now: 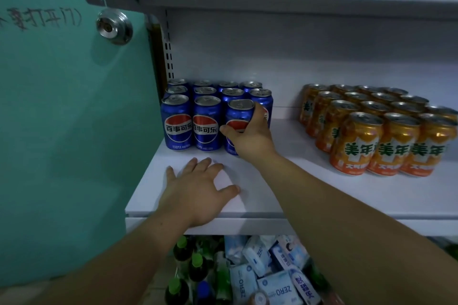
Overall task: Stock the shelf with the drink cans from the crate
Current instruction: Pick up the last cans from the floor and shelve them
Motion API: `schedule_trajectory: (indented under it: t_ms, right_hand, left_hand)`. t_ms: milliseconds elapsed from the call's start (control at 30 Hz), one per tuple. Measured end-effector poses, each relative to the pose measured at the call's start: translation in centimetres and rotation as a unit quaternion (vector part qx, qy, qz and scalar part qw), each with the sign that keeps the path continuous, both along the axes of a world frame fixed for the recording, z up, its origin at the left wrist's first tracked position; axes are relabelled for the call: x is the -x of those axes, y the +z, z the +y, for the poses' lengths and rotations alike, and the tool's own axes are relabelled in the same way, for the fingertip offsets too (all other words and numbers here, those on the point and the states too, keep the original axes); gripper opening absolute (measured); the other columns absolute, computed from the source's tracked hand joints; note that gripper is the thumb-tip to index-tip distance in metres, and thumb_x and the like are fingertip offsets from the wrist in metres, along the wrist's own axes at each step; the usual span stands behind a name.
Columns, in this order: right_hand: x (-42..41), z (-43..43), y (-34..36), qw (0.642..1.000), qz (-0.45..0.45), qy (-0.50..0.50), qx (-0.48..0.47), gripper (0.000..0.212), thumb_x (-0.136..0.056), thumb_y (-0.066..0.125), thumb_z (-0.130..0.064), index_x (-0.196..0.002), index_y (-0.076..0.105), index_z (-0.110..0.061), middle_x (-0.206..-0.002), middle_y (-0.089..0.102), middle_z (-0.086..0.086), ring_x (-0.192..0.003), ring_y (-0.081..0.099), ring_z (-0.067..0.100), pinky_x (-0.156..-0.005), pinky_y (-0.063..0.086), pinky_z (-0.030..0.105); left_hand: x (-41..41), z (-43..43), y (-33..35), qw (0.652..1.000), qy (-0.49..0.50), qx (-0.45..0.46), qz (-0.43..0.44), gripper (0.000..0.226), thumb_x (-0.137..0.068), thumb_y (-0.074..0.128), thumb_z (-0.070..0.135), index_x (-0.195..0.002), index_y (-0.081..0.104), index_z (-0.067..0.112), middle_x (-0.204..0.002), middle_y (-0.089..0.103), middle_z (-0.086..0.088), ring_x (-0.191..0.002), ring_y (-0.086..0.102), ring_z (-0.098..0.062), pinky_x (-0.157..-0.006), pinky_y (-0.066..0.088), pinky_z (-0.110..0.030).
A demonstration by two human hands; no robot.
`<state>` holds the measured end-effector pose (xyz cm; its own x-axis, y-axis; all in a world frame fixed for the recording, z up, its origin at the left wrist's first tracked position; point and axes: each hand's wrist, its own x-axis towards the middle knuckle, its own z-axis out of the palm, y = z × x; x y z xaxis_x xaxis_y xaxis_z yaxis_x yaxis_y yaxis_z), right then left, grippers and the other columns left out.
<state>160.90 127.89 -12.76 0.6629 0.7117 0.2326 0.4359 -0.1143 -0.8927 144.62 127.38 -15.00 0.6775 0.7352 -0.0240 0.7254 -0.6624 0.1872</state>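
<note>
Several blue Pepsi cans [178, 122] stand in rows at the left end of the white shelf [309, 195]. My right hand [250, 135] grips one blue can [239, 112] at the front right of that group; the can stands upright on the shelf. My left hand [198, 190] rests flat on the shelf's front part, fingers spread, holding nothing. The crate is out of view.
A block of several orange cans [386, 142] stands on the right of the shelf. A teal door [62, 119] with a round metal lock [114, 27] borders the left. Below the shelf lie green-capped bottles [198, 267] and white-blue packets [272, 277].
</note>
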Motion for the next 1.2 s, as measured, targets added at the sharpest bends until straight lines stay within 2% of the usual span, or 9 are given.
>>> schedule_trajectory:
  t_ms: [433,600,733,867,967,1033,1133,1200]
  right_hand:
    - [-0.4,1.7,-0.4,1.000,-0.013,-0.028,0.005,0.101,-0.077,0.077,-0.041,-0.151,0.010,-0.031,-0.150,0.034,0.003,-0.135,0.037,0.029,-0.106,0.040,0.048]
    - [-0.7,-0.7,1.4,0.995,-0.036,0.009,0.094,0.110,-0.070,0.078,-0.048,-0.152,0.007,-0.031,-0.150,0.036,0.003,-0.132,0.043,0.028,-0.107,0.040,0.046]
    - [-1.3,-7.1,3.6,0.974,-0.146,0.016,0.170,0.081,-0.078,0.068,-0.057,-0.144,0.032,-0.027,-0.141,0.045,0.004,-0.128,0.046,0.028,-0.103,0.043,0.039]
    - [-2.2,-16.2,5.2,0.940,-0.197,-0.014,0.279,0.082,-0.086,0.056,-0.061,-0.150,0.026,-0.020,-0.153,0.033,0.006,-0.135,0.037,0.028,-0.105,0.036,0.037]
    - [-2.7,-23.0,6.2,0.924,-0.224,-0.047,0.306,0.068,-0.089,0.055,-0.056,-0.144,0.039,-0.018,-0.142,0.048,0.009,-0.124,0.048,0.029,-0.091,0.039,0.032]
    - [-3.0,-27.6,6.7,0.921,-0.215,-0.087,0.313,0.061,-0.090,0.056,-0.052,-0.141,0.043,-0.020,-0.140,0.050,0.006,-0.123,0.049,0.028,-0.091,0.040,0.031]
    - [-3.2,-34.6,7.0,0.904,-0.190,-0.162,0.347,0.071,-0.090,0.054,-0.057,-0.147,0.034,-0.019,-0.148,0.041,0.007,-0.128,0.046,0.029,-0.100,0.041,0.037]
    - [-3.6,-39.2,6.6,0.889,-0.172,-0.204,0.372,0.075,-0.089,0.053,-0.059,-0.148,0.030,-0.019,-0.148,0.040,0.009,-0.123,0.049,0.030,-0.093,0.046,0.037]
  left_hand:
    - [0.0,0.2,-0.1,1.000,0.001,0.003,0.001,0.075,-0.084,0.026,0.075,-0.149,0.014,0.040,-0.160,0.005,0.013,-0.148,-0.002,-0.013,-0.115,-0.003,-0.058]
    - [-0.1,0.1,0.2,1.000,0.000,0.010,0.007,0.074,-0.085,0.025,0.075,-0.149,0.015,0.039,-0.160,0.005,0.012,-0.148,-0.001,-0.014,-0.115,-0.002,-0.059]
    - [0.2,-0.2,0.8,1.000,-0.005,0.016,0.013,0.074,-0.086,0.026,0.074,-0.150,0.017,0.037,-0.161,0.006,0.010,-0.148,0.002,-0.016,-0.115,0.000,-0.059]
    - [-0.3,-1.4,2.2,0.999,0.008,0.045,0.023,0.076,-0.085,0.036,0.072,-0.149,0.024,0.033,-0.160,0.013,0.005,-0.147,0.012,-0.021,-0.116,0.008,-0.055]
    - [-3.4,-6.2,4.0,0.987,-0.072,0.138,-0.028,0.079,-0.081,0.054,0.066,-0.146,0.035,0.026,-0.155,0.031,0.001,-0.138,0.035,-0.021,-0.113,0.029,-0.044]
    - [-5.7,-11.1,5.0,0.978,-0.164,0.129,-0.019,0.077,-0.079,0.058,0.063,-0.143,0.039,0.026,-0.152,0.036,0.002,-0.132,0.042,-0.020,-0.109,0.036,-0.040]
    - [-8.4,-18.4,5.0,0.954,-0.280,0.110,-0.016,0.068,-0.080,0.061,0.059,-0.137,0.046,0.026,-0.144,0.044,0.000,-0.125,0.047,-0.022,-0.105,0.040,-0.040]
    - [-9.7,-22.8,4.3,0.931,-0.349,0.104,-0.004,0.060,-0.082,0.061,0.055,-0.132,0.050,0.024,-0.139,0.049,-0.001,-0.121,0.049,-0.022,-0.101,0.043,-0.041]
